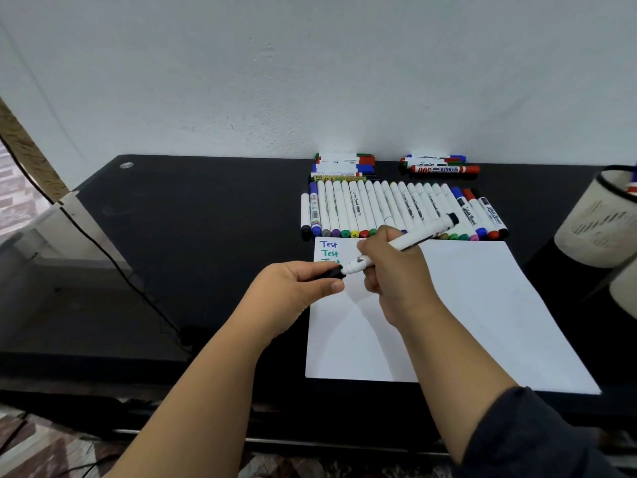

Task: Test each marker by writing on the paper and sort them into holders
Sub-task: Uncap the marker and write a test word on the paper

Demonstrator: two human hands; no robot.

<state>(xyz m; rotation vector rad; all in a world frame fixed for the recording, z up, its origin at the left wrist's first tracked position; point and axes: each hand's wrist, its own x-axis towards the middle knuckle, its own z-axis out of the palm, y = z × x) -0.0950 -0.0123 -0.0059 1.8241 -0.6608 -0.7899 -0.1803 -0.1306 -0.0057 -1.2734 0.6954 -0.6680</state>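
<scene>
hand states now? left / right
Left hand: pinching the black cap at the marker's tip end.
Right hand: gripping the white marker.

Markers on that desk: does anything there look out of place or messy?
Nothing looks spilled or damaged. The markers lie in a neat row behind the paper. The only loose item is the marker gripped by the right hand, with the left hand pinching its black cap.

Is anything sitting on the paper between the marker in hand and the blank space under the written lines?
Nothing visible does. The right hand holds the marker over the paper; the left hand pinches its black cap.
</scene>
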